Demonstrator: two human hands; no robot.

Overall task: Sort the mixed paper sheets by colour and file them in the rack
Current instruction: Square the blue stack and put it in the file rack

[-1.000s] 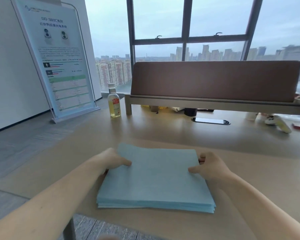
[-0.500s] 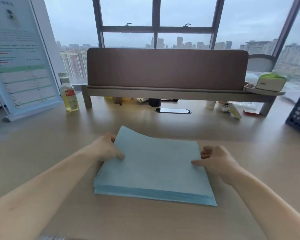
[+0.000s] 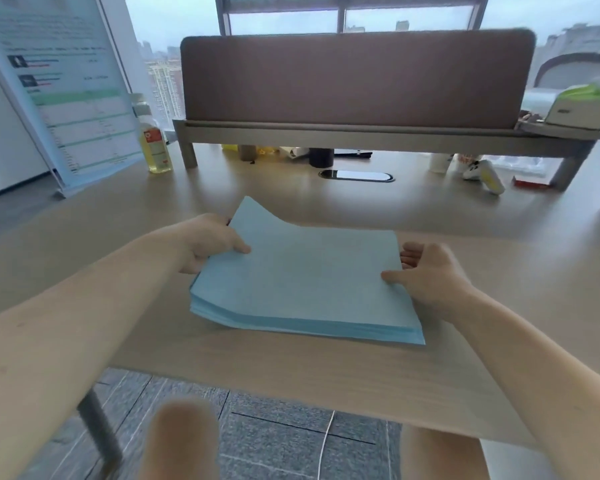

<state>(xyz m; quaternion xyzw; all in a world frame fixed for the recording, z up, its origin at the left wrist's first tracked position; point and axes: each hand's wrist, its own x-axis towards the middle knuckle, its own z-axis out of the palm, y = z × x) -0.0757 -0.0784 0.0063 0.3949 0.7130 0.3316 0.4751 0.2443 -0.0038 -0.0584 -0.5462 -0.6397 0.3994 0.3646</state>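
Ten o'clock from the paper: a standing poster board (image 3: 66, 88), print too blurred to read. Just right of it, a bottle (image 3: 155, 143) of yellow liquid with a red label stands upright on the table (image 3: 291, 368).

Twelve o'clock: a brown divider panel (image 3: 354, 81) sits on a grey raised shelf (image 3: 361, 136). Small items under the shelf are too dim to name. An oval cable port (image 3: 356, 175) is set in the tabletop between the shelf and the paper.

Two o'clock: a white and yellow object (image 3: 484, 173) lies under the shelf, and a tissue box (image 3: 584, 107) with a green top sits on the shelf end. All of these are well apart from the paper.

The stack of blue sheets (image 3: 302, 289) lies mid-table, near the front edge, with its lower sheets fanned at the near corners.

The left hand (image 3: 210, 244) is at the stack's ten o'clock corner, thumb on top and fingers beneath, gripping the upper sheets. That far corner is lifted and curled.

The right hand (image 3: 430, 275) is at the three o'clock edge, thumb pressed on top and fingers curled against the side, pinching it. How deep the fingers reach under cannot be told.

The stack sits between the two hands.
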